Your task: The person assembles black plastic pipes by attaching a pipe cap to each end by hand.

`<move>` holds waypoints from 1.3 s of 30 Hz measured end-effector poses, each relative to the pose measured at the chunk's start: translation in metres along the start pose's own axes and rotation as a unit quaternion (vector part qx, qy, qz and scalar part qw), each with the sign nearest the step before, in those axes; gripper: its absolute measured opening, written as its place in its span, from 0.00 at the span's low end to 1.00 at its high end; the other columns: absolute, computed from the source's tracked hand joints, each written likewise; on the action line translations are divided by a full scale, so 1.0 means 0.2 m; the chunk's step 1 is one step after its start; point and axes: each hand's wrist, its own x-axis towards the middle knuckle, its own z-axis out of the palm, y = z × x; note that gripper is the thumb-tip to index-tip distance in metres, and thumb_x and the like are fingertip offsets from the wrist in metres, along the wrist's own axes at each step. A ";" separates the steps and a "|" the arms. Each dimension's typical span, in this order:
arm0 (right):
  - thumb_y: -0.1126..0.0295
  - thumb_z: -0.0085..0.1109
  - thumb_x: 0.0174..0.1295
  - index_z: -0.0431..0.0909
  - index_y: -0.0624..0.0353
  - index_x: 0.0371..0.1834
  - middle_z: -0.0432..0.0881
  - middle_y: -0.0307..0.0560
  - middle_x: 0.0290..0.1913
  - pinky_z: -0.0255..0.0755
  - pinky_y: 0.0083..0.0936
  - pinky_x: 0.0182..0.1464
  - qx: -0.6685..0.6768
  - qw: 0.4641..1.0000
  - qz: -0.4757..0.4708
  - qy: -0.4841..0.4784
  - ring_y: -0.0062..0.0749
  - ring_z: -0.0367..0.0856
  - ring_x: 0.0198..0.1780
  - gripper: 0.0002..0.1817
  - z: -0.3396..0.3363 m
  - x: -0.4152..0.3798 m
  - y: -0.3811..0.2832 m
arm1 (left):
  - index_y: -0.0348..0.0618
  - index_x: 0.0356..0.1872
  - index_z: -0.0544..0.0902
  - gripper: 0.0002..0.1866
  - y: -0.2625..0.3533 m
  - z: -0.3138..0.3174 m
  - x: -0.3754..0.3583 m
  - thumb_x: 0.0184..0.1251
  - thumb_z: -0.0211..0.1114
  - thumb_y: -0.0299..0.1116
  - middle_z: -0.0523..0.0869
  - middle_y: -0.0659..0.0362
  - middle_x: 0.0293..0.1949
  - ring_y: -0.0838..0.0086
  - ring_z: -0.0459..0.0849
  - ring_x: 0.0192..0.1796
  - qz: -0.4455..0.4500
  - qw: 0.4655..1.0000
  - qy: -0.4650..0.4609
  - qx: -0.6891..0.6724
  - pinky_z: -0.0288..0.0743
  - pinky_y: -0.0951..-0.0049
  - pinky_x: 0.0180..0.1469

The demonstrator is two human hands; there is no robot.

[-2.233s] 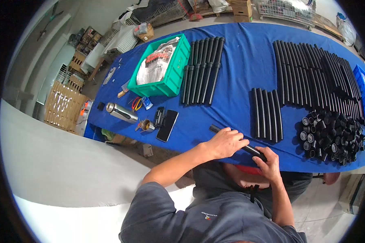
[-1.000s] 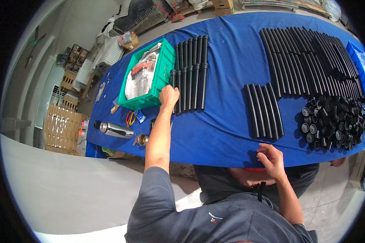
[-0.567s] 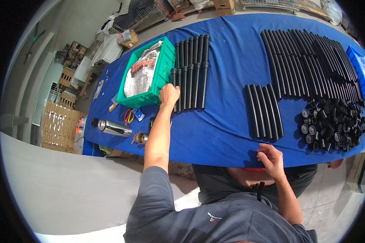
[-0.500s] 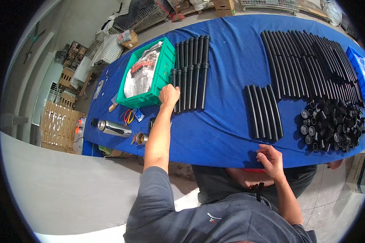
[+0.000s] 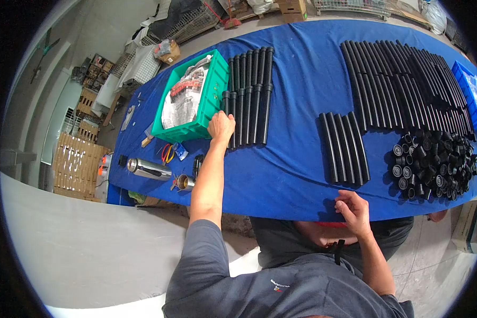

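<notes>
My left hand [image 5: 221, 126] is closed around the leftmost black tube [image 5: 227, 100] of the near capped row, beside the green crate. Part of that tube is hidden under my fingers. Two rows of black tubes [image 5: 249, 114] with wider caps at their far ends lie side by side to its right. My right hand [image 5: 353, 210] hovers at the table's near edge, fingers loosely curled and thumb apart, with nothing visible in it. Just beyond it is a small group of uncapped black tubes [image 5: 344, 151]. A pile of black caps [image 5: 432, 164] sits to the right.
The green crate [image 5: 213, 95] holds newspaper. A steel flask [image 5: 149, 168], a metal cup [image 5: 185, 182] and pliers [image 5: 167, 153] lie near the left edge. Many black tubes [image 5: 392, 98] are stacked at the right, beside a blue bin [image 5: 464, 87]. Blue cloth [image 5: 302, 106] covers the table.
Almost nothing differs. My left hand stays on the same tube with only a slight shift of the forearm, and my right hand keeps its place.
</notes>
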 end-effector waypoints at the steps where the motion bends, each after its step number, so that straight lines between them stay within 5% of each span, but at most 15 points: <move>1: 0.76 0.62 0.71 0.79 0.71 0.59 0.90 0.50 0.42 0.85 0.25 0.45 0.003 1.000 0.001 0.001 0.26 0.89 0.41 0.16 0.00 0.00 -0.01 | 0.35 0.44 0.87 0.20 0.00 0.00 0.00 0.71 0.66 0.46 0.90 0.40 0.48 0.41 0.89 0.51 0.007 1.000 0.000 0.002 0.84 0.44 0.53; 10: 0.76 0.64 0.69 0.80 0.70 0.58 0.90 0.50 0.41 0.84 0.24 0.44 -0.048 0.999 -0.018 0.003 0.26 0.89 0.40 0.16 -0.01 -0.01 0.01 | 0.37 0.58 0.82 0.24 0.00 -0.03 -0.04 0.71 0.66 0.45 0.89 0.41 0.51 0.42 0.88 0.53 0.035 0.999 0.004 0.015 0.82 0.45 0.55; 14: 0.76 0.66 0.67 0.81 0.68 0.56 0.90 0.51 0.40 0.84 0.26 0.44 -0.028 0.999 0.026 0.008 0.29 0.90 0.39 0.15 0.00 0.00 -0.04 | 0.34 0.55 0.81 0.22 0.04 0.00 0.15 0.70 0.67 0.43 0.89 0.40 0.48 0.41 0.89 0.49 0.116 0.987 0.109 -0.030 0.83 0.42 0.52; 25: 0.77 0.68 0.62 0.83 0.67 0.49 0.89 0.52 0.38 0.83 0.30 0.42 -0.122 0.993 -0.003 0.005 0.40 0.91 0.37 0.13 -0.02 0.00 -0.05 | 0.42 0.53 0.88 0.22 0.35 0.07 0.98 0.71 0.66 0.48 0.89 0.41 0.56 0.44 0.87 0.60 -0.019 1.000 -0.003 -0.022 0.81 0.46 0.62; 39: 0.77 0.69 0.59 0.83 0.66 0.47 0.89 0.52 0.37 0.83 0.29 0.38 -0.176 0.983 -0.040 0.003 0.39 0.89 0.33 0.13 -0.01 0.03 -0.08 | 0.41 0.54 0.88 0.21 0.37 0.28 1.16 0.72 0.64 0.47 0.89 0.43 0.57 0.46 0.87 0.60 -0.048 0.999 -0.012 0.001 0.82 0.47 0.62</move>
